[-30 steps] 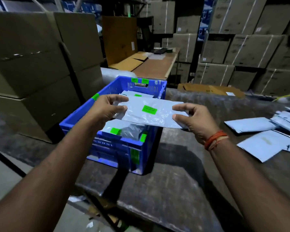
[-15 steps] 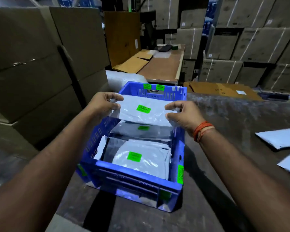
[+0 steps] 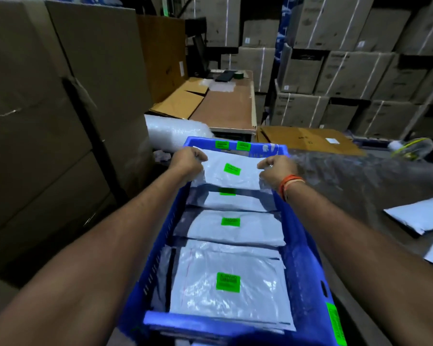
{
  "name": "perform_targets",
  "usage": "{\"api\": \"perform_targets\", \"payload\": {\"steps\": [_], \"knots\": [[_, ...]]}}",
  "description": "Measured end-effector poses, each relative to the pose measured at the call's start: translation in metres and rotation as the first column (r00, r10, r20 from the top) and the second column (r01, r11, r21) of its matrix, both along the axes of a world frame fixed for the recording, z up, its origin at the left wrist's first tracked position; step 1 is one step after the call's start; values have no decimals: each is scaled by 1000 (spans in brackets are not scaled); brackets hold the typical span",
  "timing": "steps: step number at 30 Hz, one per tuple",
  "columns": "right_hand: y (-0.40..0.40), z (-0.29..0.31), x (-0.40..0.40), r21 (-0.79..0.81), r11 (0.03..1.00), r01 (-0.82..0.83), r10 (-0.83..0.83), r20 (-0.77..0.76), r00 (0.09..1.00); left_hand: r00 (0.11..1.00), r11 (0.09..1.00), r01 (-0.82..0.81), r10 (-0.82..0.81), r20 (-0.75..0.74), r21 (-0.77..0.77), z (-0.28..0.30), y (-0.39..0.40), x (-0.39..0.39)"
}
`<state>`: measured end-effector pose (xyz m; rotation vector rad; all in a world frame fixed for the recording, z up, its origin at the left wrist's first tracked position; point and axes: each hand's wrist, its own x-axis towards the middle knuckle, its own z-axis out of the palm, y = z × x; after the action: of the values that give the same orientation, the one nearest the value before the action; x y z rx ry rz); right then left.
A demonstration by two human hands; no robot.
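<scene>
Both hands, the left hand (image 3: 186, 162) and the right hand (image 3: 276, 168), pinch one glossy flat mailer (image 3: 231, 174) at the far end of the blue plastic crate (image 3: 303, 248); three similar green-labelled mailers (image 3: 229, 283) lie nearer inside it.

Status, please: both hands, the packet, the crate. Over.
Left hand and right hand grip packet by its ends. Packet over far end of blue crate, above stacked packets. Nothing in the way.

Crate (image 3: 308, 248) on table (image 3: 355, 181); packets overlapping inside, nearest packet (image 3: 225, 283) in front; loose mailers (image 3: 415, 216) right; stacked cartons (image 3: 48, 108) left.
</scene>
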<state>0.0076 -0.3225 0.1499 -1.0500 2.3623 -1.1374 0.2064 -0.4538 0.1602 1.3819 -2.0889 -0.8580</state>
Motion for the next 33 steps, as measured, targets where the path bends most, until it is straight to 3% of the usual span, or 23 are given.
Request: {"api": "perform_targets", "payload": {"steps": [4,12,15,19,26,33], "knots": [[-28,-7,-14,78,996,48,-47,-24,999,996,999,36,-36,80,-3,-9,-27,-29],[-58,-22,-35,278,960,-24,32,-26,999,959,996,88,-94,269,35,-45,-49,-45],[-58,-27,-32,278,961,-3,54,-178,983,935,995,104,-98,342,0,-50,-48,-47],[-50,-18,-27,128,991,28,13,-309,951,889,985,125,-60,455,-115,-32,-33,-48],[18,24,-20,-53,997,-61,32,-430,902,943,924,272,-200,266,-270,20,38,-61],[135,31,-41,-119,991,63,-110,-443,890,884,806,465,-442,150,-367,42,135,-106]]}}
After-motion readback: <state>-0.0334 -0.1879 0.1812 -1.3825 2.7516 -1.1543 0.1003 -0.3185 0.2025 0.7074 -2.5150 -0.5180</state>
